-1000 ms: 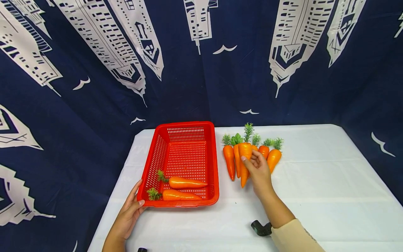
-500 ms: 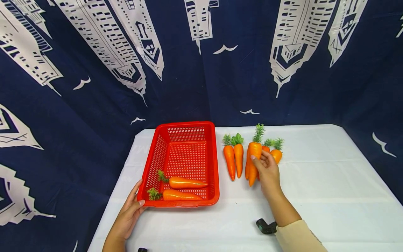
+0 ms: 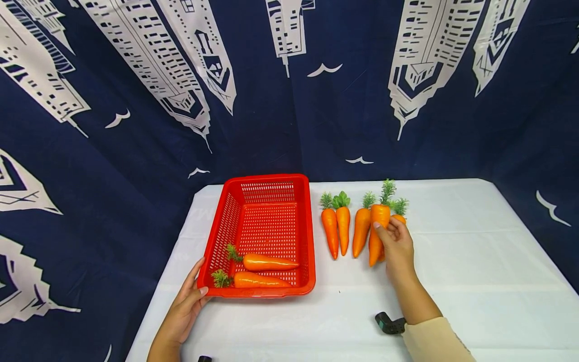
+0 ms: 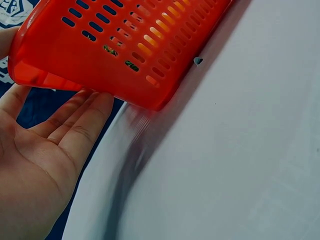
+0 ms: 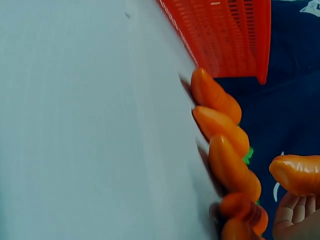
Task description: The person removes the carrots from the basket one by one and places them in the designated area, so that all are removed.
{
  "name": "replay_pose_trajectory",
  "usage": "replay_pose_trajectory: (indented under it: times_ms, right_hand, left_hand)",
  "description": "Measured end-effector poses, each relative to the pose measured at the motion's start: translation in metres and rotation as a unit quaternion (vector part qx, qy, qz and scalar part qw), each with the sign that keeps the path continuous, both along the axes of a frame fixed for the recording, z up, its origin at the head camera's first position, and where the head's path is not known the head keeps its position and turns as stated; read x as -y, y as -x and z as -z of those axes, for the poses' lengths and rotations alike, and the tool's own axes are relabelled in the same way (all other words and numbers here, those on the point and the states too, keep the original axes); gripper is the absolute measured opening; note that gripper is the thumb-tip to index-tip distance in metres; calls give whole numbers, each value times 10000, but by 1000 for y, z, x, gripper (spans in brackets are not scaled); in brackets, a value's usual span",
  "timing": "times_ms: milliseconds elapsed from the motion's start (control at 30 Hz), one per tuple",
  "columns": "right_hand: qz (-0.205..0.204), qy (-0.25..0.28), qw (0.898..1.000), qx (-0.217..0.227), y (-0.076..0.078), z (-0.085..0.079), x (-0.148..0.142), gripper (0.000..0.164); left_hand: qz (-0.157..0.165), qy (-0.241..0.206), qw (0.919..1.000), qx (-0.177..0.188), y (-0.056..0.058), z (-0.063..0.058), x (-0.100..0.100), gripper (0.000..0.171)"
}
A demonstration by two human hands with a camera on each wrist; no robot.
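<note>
My right hand (image 3: 399, 246) pinches an orange carrot (image 3: 380, 216) with a feathery green top, held above the row of carrots; in the right wrist view this carrot (image 5: 299, 174) is raised off the table. It partly covers another carrot beneath it. To its left lie a carrot (image 3: 361, 232), a slim leafy-topped carrot (image 3: 343, 229) and a redder carrot (image 3: 330, 232). One more carrot (image 3: 399, 218) peeks out behind my fingers. My left hand (image 3: 183, 306) grips the near left corner of a red plastic basket (image 3: 311, 241), thumb on the rim. Inside it, two carrots (image 3: 269, 262) lie crosswise at the near end.
A white cloth (image 3: 475, 261) covers the table. Behind it hangs a navy curtain (image 3: 289, 125) printed with white buildings and birds. A black angled device (image 3: 389, 323) is by my right wrist, and a small black piece (image 3: 204, 359) shows at the bottom edge.
My right hand has moved right along the row with the carrot in its grip, uncovering the carrots on the left. My left hand and the basket have stayed put.
</note>
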State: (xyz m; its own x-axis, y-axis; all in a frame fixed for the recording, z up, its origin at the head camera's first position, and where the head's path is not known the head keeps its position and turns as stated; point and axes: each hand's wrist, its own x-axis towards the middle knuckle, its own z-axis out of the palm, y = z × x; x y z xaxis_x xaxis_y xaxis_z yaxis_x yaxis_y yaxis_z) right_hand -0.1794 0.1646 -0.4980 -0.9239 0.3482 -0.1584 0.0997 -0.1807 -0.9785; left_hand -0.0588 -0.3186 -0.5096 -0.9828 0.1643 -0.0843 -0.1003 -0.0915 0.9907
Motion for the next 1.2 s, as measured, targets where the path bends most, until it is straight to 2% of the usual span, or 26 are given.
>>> replay_pose_trajectory:
  times_ms: [533,1200]
  right_hand:
    - [370,47,9988,327,1,5,-25,61]
    - [473,-511,9923,1028,5,15,-47,68]
  left_hand:
    - [-74,59,9999,75,1,-1,0,68]
    - [-56,42,10000,66,0,-2,-1,69]
